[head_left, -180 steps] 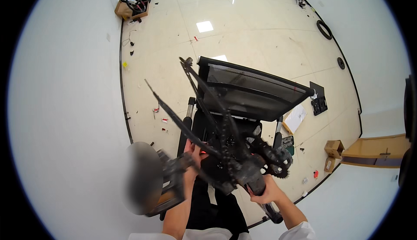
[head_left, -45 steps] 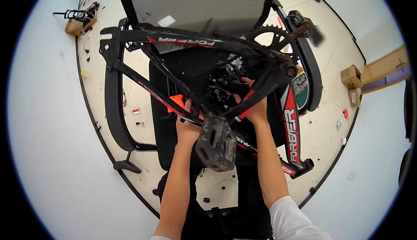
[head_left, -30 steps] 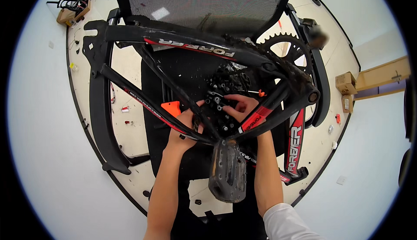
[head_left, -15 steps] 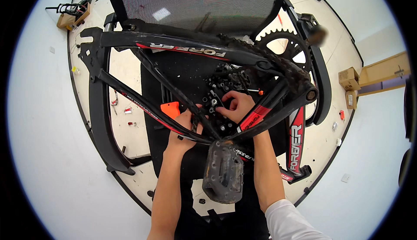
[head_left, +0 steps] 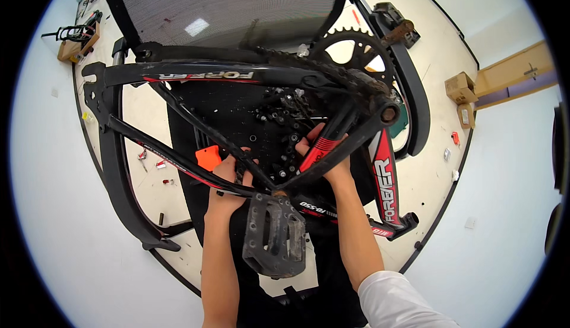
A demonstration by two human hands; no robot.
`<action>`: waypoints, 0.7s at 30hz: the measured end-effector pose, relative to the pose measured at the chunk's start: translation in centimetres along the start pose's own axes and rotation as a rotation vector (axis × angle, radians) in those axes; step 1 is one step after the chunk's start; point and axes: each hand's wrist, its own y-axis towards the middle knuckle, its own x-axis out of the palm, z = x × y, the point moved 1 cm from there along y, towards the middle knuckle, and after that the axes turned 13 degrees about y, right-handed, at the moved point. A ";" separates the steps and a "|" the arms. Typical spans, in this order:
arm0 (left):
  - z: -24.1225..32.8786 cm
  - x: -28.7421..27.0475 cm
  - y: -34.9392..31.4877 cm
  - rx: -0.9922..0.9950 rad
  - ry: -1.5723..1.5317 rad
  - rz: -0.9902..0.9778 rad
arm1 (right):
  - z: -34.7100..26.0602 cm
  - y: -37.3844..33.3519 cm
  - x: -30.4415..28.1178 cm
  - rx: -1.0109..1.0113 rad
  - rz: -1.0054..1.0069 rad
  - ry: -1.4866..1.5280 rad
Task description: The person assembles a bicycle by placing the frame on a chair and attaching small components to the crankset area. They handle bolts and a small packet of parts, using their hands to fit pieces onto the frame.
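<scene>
A black and red bicycle frame lies over a black seat, its pedal hanging toward me. Reaching under the frame, my left hand is curled round something small and dark, partly hidden by a tube. Beside its fingers is a bright orange piece. My right hand sits partly behind the red-marked tube; its thumb and a finger are bent with a gap between them, close to loose bolts and small metal parts. More dark small parts lie beyond.
A toothed chainring and a greasy crank end rise at the right of the frame. Behind stands a mesh chair back, with armrests on both sides. Cardboard boxes stand on the floor at right; a carton of parts is far left.
The whole view has shifted, so the frame sits further left. More of my right hand is covered by the red-marked tube. My left hand stays curled near the orange piece.
</scene>
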 end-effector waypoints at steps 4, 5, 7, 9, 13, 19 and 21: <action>0.0 -1.0 -0.7 0.030 0.109 0.042 | 0.6 -1.8 -1.7 0.196 -0.039 -0.027; 0.3 -1.3 -1.1 0.044 0.144 0.056 | 0.5 -2.2 -2.2 0.299 -0.064 0.050; 2.2 -1.5 -2.4 0.000 0.172 0.181 | 2.0 -3.1 -2.9 0.428 -0.007 0.113; 3.2 -2.0 -3.5 -0.101 0.134 0.126 | 2.7 -3.8 -3.2 0.499 0.047 0.224; 0.7 -1.9 -5.8 -0.302 -0.174 -0.140 | 2.9 -5.0 -4.2 0.555 0.055 0.558; 1.5 -1.6 -7.4 -0.054 0.078 -0.146 | 2.2 -7.4 -4.6 0.494 -0.011 0.561; 1.5 -0.8 -7.4 0.077 -0.188 -0.112 | 2.1 -7.5 -4.5 0.437 -0.019 0.546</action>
